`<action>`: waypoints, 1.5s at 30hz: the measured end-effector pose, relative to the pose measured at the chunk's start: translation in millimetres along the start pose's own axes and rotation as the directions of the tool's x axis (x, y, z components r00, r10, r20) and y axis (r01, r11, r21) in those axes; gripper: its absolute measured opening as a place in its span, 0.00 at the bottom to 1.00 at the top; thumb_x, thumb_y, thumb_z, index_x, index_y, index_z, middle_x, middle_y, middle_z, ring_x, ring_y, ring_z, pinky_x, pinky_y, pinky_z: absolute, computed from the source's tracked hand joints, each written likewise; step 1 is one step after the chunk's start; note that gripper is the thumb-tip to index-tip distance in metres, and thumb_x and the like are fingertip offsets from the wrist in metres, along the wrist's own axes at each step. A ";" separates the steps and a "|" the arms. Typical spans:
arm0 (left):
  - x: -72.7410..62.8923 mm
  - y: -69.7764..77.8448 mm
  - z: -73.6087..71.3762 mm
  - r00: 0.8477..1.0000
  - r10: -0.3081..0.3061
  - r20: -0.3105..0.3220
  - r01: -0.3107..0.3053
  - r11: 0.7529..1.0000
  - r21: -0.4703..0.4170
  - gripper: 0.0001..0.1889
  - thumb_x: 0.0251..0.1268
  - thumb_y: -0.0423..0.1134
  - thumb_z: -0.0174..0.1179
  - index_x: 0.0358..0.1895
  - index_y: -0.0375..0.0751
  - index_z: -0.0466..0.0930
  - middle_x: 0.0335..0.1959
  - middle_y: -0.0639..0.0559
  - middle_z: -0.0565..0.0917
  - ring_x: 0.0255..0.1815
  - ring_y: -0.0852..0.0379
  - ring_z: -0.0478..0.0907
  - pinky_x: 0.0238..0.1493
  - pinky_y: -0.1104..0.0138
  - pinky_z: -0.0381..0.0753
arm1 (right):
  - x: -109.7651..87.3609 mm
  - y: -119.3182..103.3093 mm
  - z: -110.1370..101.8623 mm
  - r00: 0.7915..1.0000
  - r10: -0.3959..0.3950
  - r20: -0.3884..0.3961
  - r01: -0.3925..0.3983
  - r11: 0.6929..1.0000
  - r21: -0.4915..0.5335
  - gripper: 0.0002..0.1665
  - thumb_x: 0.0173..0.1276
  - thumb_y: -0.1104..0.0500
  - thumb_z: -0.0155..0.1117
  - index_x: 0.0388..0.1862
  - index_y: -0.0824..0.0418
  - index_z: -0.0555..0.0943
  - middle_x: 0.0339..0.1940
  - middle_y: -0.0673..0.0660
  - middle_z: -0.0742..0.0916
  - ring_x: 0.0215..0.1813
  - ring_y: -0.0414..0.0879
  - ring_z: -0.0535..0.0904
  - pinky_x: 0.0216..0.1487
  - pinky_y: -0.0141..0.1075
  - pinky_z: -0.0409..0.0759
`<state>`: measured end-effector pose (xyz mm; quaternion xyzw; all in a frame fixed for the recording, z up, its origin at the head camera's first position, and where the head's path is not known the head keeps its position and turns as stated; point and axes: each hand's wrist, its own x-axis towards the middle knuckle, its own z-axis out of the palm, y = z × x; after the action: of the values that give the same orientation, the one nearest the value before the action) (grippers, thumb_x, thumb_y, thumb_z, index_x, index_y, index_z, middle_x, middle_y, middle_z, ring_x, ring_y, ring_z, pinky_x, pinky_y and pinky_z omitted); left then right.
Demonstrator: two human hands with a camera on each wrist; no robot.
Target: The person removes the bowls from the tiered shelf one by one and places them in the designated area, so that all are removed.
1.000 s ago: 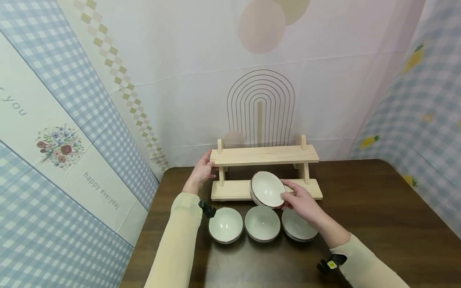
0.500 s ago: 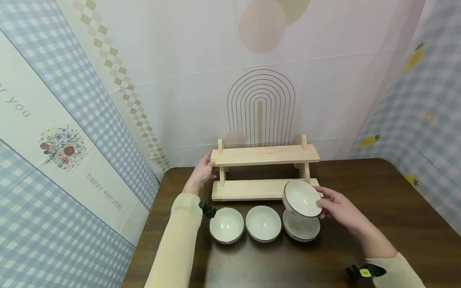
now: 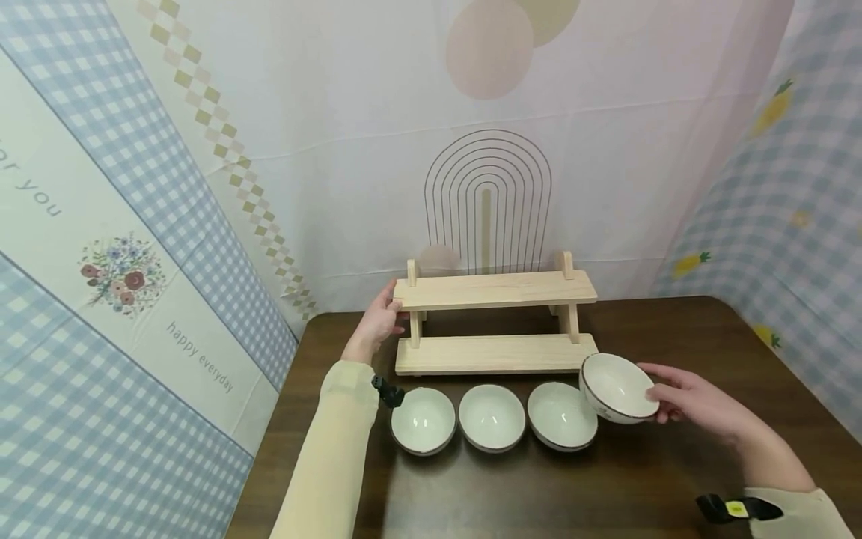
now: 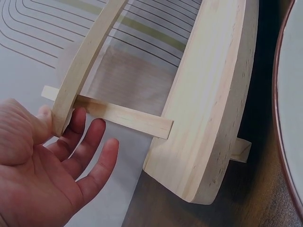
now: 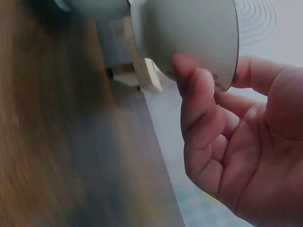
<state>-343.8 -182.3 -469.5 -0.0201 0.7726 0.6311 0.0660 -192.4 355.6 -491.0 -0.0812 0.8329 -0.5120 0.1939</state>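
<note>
A white bowl (image 3: 616, 385) with a dark rim is held by my right hand (image 3: 697, 404), thumb at the rim and fingers curled beneath its side. It is tilted and lifted, just right of the row of bowls. In the right wrist view the bowl (image 5: 189, 35) shows its outer wall between thumb and fingers. My left hand (image 3: 377, 323) pinches the left end of the upper board of a two-tier wooden shelf (image 3: 494, 290). In the left wrist view the left hand (image 4: 52, 170) has its thumb and index finger on that board end, other fingers loosely bent.
Three matching bowls stand in a row before the shelf: a left bowl (image 3: 423, 421), a middle bowl (image 3: 491, 418) and a right bowl (image 3: 562, 415). The brown table (image 3: 673, 337) extends right, with a patterned cloth (image 3: 364, 187) hanging behind.
My right hand has carried the bowl rightward and slightly toward me, from in front of the lower board to beyond its right end. The left hand stays on the shelf.
</note>
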 end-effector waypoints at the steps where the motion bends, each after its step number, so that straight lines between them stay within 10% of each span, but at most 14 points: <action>1: 0.2 -0.1 0.2 1.000 0.000 -0.001 0.000 1.000 0.001 0.32 0.91 0.36 0.40 0.90 0.53 0.46 0.75 0.33 0.68 0.64 0.34 0.76 0.62 0.40 0.81 | -0.8 3.4 -2.7 1.000 0.006 0.005 -0.006 1.000 0.000 0.40 0.87 0.58 0.52 0.83 0.81 0.49 0.33 0.58 0.87 0.34 0.50 0.83 0.35 0.37 0.80; 43: -4.3 5.8 14.2 1.000 0.024 -0.020 -0.022 0.996 0.082 0.32 0.91 0.38 0.39 0.90 0.53 0.44 0.79 0.35 0.67 0.61 0.38 0.78 0.53 0.50 0.84 | -6.5 39.2 -39.5 0.973 0.093 0.212 -0.084 0.995 -0.053 0.42 0.84 0.58 0.57 0.83 0.79 0.51 0.27 0.56 0.85 0.32 0.48 0.83 0.31 0.35 0.81; 45: -3.4 7.6 15.6 0.999 0.032 -0.018 -0.031 0.996 0.079 0.32 0.91 0.38 0.39 0.90 0.53 0.44 0.79 0.35 0.67 0.60 0.39 0.78 0.53 0.50 0.83 | -8.0 40.9 -43.6 0.968 0.078 0.239 -0.071 0.997 -0.037 0.35 0.86 0.58 0.56 0.87 0.60 0.62 0.28 0.55 0.86 0.33 0.48 0.84 0.32 0.35 0.83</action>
<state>-340.1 -165.6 -464.7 -0.0115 0.7977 0.6010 0.0492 -200.2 413.0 -507.7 -0.1140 0.8129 -0.4791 0.3111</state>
